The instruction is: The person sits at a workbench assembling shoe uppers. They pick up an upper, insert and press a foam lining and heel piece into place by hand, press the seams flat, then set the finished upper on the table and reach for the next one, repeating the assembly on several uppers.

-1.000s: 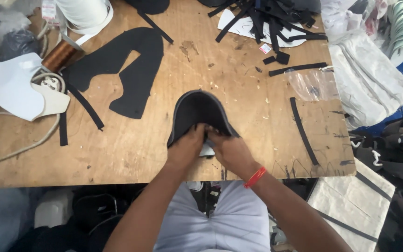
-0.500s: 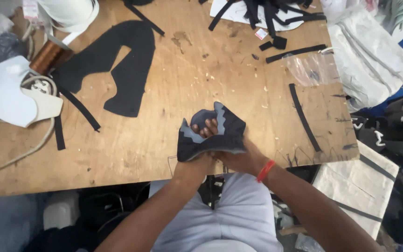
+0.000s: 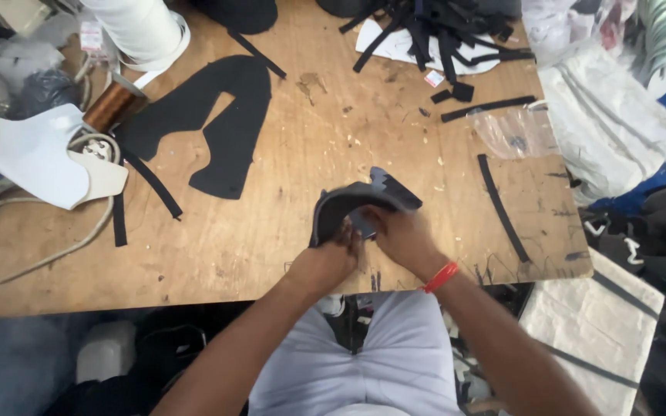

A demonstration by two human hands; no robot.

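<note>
Fabric piece [image 3: 364, 202]: dark, folded, at the bench [image 3: 271, 231] front edge between our hands.
Left hand [image 3: 325, 262]: fingers clamped on its lower left fold.
Right hand [image 3: 402, 235]: fingers pinched on its right side.
Handling: we judge it light, soft, floppy; best gripped along the edges.

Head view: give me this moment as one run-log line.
left hand: grips black fabric piece | right hand: grips it too | piece: folded, at front of wooden table | nearby: flat black cutout, loose black strip

Black fabric piece [image 3: 360, 204], seemingly grey-lined, folded and crumpled, raised slightly above the table's near edge
</note>
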